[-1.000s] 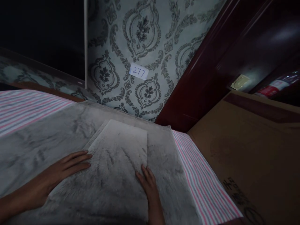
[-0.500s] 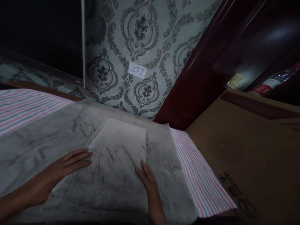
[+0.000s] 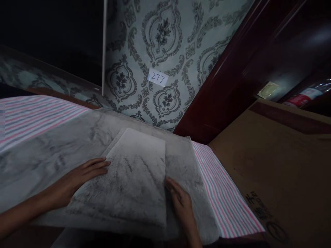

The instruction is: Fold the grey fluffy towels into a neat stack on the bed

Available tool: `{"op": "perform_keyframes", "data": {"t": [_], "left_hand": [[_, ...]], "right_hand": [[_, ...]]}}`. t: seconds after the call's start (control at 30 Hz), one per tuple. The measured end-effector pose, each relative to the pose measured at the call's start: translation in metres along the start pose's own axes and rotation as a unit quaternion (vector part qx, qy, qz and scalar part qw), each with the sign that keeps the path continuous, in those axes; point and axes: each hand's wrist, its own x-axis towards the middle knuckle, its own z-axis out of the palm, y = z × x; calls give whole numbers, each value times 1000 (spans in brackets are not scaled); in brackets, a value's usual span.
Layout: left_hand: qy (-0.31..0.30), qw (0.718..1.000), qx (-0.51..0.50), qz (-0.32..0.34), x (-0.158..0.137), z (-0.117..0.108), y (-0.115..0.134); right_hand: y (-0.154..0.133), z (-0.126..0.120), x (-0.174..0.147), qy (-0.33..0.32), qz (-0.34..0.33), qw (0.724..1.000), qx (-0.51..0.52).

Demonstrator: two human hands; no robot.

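A folded grey plush cloth [image 3: 134,175] lies in the middle, on top of a wider spread of grey plush fabric [image 3: 183,172]. My left hand [image 3: 88,174] rests flat on the folded cloth's left edge, fingers stretched out. At its right edge is my right hand [image 3: 181,198], turned on its side with the fingers slightly bent and the tips touching or very close to the edge. Neither hand grips anything that shows.
Pink, grey and white striped cloth [image 3: 224,193] shows beneath the grey fabric on both sides. A cardboard box [image 3: 292,172] stands at the right, with a red-labelled bottle [image 3: 305,97] behind it. Patterned wallpaper [image 3: 162,38], a paper marked 277 [image 3: 158,77] and a dark screen [image 3: 51,38] are beyond.
My right hand has shifted from the top of the folded cloth out to its right edge. My left hand stays at the left edge. The view has swung slightly left.
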Motion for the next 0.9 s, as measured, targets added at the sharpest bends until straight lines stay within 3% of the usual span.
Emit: {"op": "perform_keyframes", "data": {"t": [0.07, 0.13, 0.27, 0.33, 0.4, 0.5, 0.73, 0.9], "left_hand": [[-24, 999, -25, 35, 1, -5, -4], [-44, 997, -27, 62, 1, -9, -8], [-38, 995, 34, 89, -4, -9, -20], [-1, 995, 65, 80, -9, -7, -25], [45, 993, 80, 78, -12, -5, -29], [68, 990, 85, 88, -12, -5, -27], [53, 996, 42, 54, 3, -18, -6], [-6, 997, -26, -70, 16, -34, 1]], "right_hand": [[-14, 1, 18, 28, -1, 999, -34], [-38, 12, 37, -12, -35, 996, -79], [-98, 51, 59, -204, -109, 959, -164], [-121, 69, 56, -293, -160, 925, -179], [-135, 81, 45, -341, -197, 902, -180], [-140, 84, 32, -356, -210, 893, -181], [-135, 77, 33, -357, -241, 884, -184], [-130, 81, 32, -342, -231, 894, -173]]}}
